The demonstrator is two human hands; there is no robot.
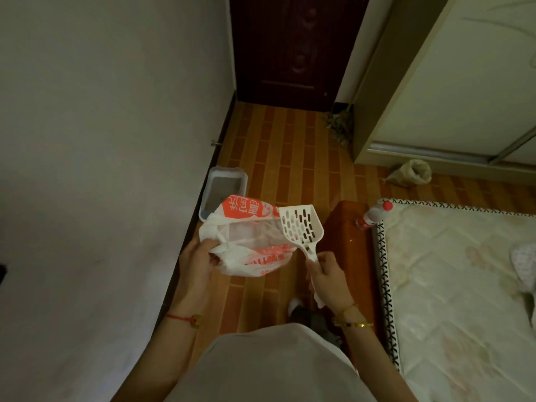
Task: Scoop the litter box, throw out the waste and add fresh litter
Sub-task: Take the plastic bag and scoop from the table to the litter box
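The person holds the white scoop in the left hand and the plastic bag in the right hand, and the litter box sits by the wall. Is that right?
Not quite: the hands are swapped. In the head view, the right hand holds the white scoop and the left hand holds the plastic bag. The litter box does sit by the wall.

Dim room: wood-plank floor point(293, 158), dark door point(293, 47), mattress point(464, 285).

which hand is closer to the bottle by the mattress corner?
Right. The right hand grips the scoop just below-left of the bottle; the left hand holds the bag, farther left.
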